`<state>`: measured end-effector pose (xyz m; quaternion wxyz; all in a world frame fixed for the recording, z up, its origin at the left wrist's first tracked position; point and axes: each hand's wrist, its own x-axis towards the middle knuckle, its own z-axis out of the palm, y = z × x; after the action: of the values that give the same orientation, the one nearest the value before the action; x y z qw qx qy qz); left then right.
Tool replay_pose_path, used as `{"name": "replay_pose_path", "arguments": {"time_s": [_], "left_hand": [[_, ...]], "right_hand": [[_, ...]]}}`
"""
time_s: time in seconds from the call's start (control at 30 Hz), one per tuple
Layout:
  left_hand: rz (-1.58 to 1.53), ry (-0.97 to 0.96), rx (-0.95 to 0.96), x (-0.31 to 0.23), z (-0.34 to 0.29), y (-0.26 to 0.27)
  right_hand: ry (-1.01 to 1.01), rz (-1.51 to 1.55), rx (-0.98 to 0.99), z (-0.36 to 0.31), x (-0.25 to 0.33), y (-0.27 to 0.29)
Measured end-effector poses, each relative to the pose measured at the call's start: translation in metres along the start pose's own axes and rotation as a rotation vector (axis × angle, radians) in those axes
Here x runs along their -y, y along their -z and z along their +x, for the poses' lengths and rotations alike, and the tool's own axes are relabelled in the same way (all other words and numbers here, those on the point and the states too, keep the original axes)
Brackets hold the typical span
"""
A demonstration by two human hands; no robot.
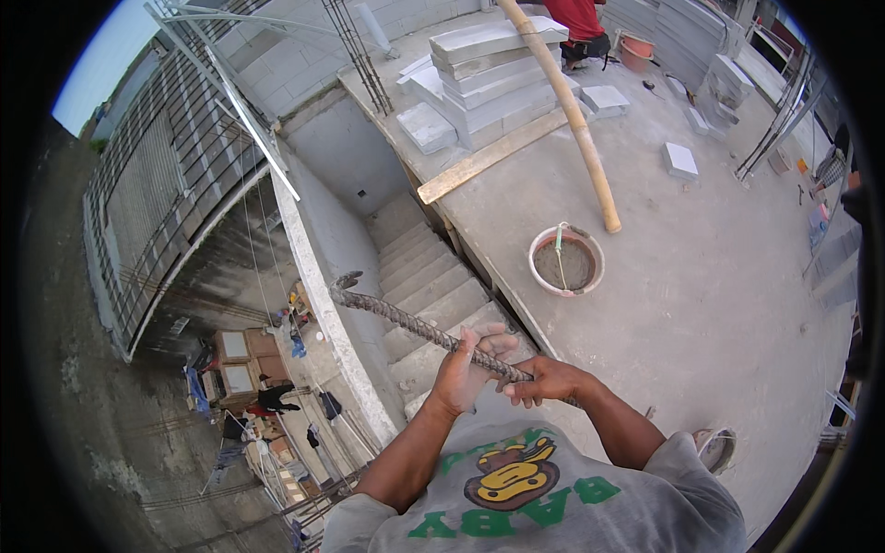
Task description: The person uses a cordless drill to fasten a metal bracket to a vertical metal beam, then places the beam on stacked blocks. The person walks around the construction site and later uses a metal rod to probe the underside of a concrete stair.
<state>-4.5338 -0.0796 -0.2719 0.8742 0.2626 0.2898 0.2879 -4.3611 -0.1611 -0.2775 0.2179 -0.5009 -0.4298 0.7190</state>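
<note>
A dark crowbar (401, 320) with a twisted shaft and a hooked claw end slants across in front of me. The claw points to the far left, over the low concrete wall beside the stairwell. My left hand (466, 373) supports the shaft loosely between thumb and palm, its fingers partly stretched out. Close beside it, my right hand (546, 381) is wrapped round the near end of the shaft. Past my right hand the bar's end shows only in part.
Concrete stairs (419, 267) descend ahead left, beside an open drop to a lower yard. On the slab, a bucket of mortar (567, 262) stands near a bamboo pole (573, 115). Stacked light blocks (498, 88) and a plank (489, 155) lie beyond; a person in red (581, 20) is behind.
</note>
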Motion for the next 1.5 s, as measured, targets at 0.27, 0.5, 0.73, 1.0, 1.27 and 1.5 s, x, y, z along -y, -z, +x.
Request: {"name": "replay_pose_path", "arguments": {"time_s": [0.27, 0.5, 0.73, 1.0, 1.27, 1.5], "left_hand": [[1.738, 0.328, 0.403, 0.077, 0.14, 0.151], [1.64, 0.359, 0.595, 0.038, 0.209, 0.222], [1.737, 0.085, 0.722, 0.035, 0.359, 0.381], [1.672, 0.194, 0.481, -0.031, 0.389, 0.468], [1.636, -0.098, 0.869, 0.061, 0.511, 0.427], [1.649, -0.384, 1.395, 0.191, 0.567, 0.415]], "right_hand": [[-0.282, 0.048, -0.514, 0.121, -0.189, 0.041], [-0.736, -0.312, -0.898, 0.137, -0.279, 0.024], [-0.99, -0.224, -1.09, 0.245, -0.38, -0.019], [-1.13, 0.273, -1.148, 0.384, -0.398, -0.051], [-0.838, 0.647, -1.175, 0.467, -0.479, -0.023], [-0.799, 0.557, -1.329, 0.46, -0.531, 0.004]]}}
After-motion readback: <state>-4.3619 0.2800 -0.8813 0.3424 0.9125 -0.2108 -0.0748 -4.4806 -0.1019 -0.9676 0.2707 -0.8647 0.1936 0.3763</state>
